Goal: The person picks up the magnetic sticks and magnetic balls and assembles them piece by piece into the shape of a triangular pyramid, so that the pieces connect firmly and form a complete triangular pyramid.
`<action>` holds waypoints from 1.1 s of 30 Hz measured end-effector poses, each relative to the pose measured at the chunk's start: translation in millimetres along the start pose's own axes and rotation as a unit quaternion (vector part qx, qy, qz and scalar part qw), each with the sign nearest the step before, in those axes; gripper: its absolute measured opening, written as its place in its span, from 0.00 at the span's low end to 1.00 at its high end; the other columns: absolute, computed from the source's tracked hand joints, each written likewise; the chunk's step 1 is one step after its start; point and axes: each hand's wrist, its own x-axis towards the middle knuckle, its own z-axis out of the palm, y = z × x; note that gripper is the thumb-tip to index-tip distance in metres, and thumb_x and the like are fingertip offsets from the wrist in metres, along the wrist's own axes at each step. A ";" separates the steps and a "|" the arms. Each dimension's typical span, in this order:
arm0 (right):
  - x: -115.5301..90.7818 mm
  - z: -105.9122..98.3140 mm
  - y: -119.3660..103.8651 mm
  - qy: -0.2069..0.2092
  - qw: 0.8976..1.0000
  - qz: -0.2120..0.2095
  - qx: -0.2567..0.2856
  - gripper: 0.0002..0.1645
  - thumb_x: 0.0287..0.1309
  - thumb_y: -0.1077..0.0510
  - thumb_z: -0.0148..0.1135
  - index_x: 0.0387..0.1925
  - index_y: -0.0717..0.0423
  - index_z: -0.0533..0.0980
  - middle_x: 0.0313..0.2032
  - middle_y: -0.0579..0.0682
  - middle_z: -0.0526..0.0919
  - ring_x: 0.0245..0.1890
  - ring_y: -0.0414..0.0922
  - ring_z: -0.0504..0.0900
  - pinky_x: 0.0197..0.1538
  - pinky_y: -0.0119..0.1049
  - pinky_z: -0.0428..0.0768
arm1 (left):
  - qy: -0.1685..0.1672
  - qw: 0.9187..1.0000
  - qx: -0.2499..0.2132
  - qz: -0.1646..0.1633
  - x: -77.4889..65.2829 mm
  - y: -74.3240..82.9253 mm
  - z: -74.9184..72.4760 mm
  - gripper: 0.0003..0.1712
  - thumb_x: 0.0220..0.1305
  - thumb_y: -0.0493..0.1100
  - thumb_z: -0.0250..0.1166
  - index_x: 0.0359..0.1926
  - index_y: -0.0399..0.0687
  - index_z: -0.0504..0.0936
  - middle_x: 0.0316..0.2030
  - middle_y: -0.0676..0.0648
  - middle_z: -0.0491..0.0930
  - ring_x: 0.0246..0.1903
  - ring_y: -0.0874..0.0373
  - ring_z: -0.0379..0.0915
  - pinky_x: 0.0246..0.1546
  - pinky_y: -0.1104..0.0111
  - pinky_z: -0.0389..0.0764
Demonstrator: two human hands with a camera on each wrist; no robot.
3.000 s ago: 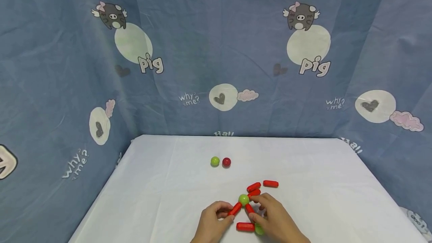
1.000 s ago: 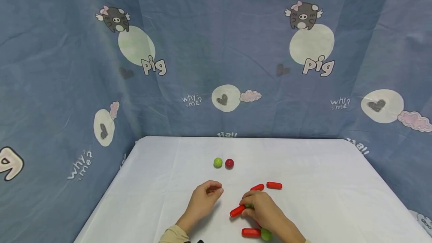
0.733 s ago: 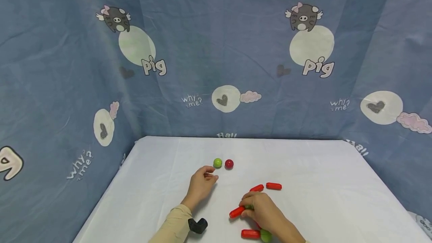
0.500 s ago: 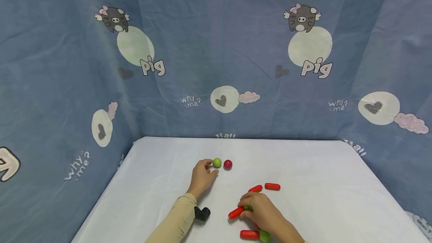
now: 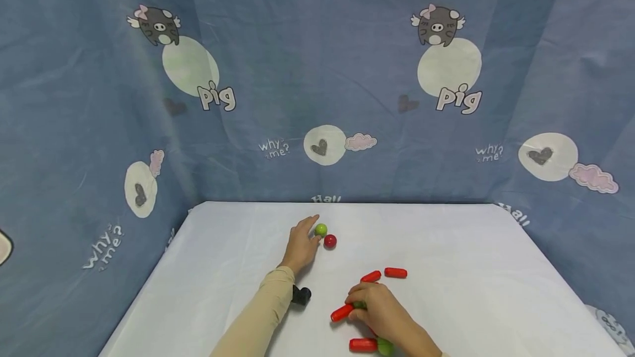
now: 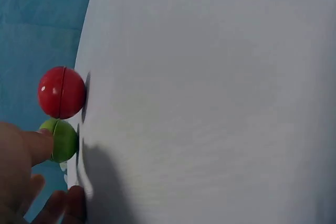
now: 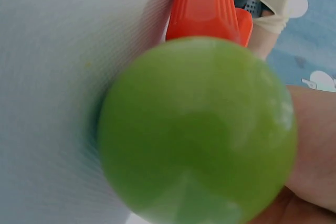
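At the back of the white table my left hand (image 5: pixel 301 247) is around a loose green ball (image 5: pixel 321 230), fingers spread. Its thumb overlaps the green ball (image 6: pixel 64 141) in the left wrist view. Beside it lies a red ball (image 5: pixel 330 241). Nearer the front, my right hand (image 5: pixel 382 310) holds the joining green ball (image 5: pixel 360 304) of a small build, mostly covered by its fingers. A red rod (image 5: pixel 342 313) sticks out leftward from that ball. Another red rod (image 5: pixel 363 345) joins a second green ball (image 5: pixel 385 346), which fills the right wrist view.
Two more red rods lie behind my right hand, a slanted rod (image 5: pixel 371 276) and a straight rod (image 5: pixel 395 272). A black device (image 5: pixel 301 295) sits at my left wrist. Patterned blue cloth (image 5: pixel 278 70) hangs behind the table (image 5: pixel 471 269).
My left hand has left the build's red rod and reached away to the loose green ball, which has shifted slightly back. My right hand has moved onto the joining green ball and stayed there.
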 end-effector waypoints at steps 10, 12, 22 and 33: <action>-1.4 0.5 0.4 0.004 1.000 -0.001 0.005 0.13 0.48 0.54 0.80 0.39 0.47 0.89 0.40 0.40 0.89 0.45 0.41 0.85 0.53 0.44 0.85 | -0.033 0.999 0.028 -0.005 8.3 3.2 0.1 0.21 0.64 0.32 0.67 0.59 0.43 0.82 0.59 0.37 0.80 0.63 0.38 0.73 0.67 0.47 0.70; -1.4 0.0 0.7 0.004 1.000 -0.001 0.007 0.14 0.48 0.54 0.80 0.39 0.47 0.89 0.40 0.40 0.89 0.45 0.41 0.85 0.53 0.44 0.85 | -0.026 0.999 0.022 -0.012 8.6 2.6 1.5 0.20 0.63 0.33 0.68 0.56 0.42 0.82 0.57 0.37 0.81 0.61 0.39 0.74 0.66 0.47 0.72; -1.7 -1.6 0.1 -0.002 1.000 0.009 0.018 0.13 0.48 0.54 0.80 0.39 0.48 0.89 0.40 0.40 0.89 0.46 0.41 0.85 0.53 0.43 0.85 | 0.010 0.998 -0.037 -0.056 9.4 -6.6 5.4 0.15 0.62 0.36 0.72 0.47 0.43 0.77 0.49 0.38 0.83 0.50 0.46 0.81 0.54 0.53 0.82; -0.2 -3.0 -2.9 -0.016 0.999 0.021 0.024 0.14 0.50 0.54 0.79 0.41 0.48 0.89 0.40 0.40 0.88 0.46 0.41 0.84 0.54 0.44 0.85 | 0.029 0.989 -0.100 -0.102 8.8 -9.3 8.1 0.14 0.62 0.36 0.72 0.46 0.43 0.78 0.48 0.38 0.84 0.49 0.47 0.83 0.52 0.56 0.84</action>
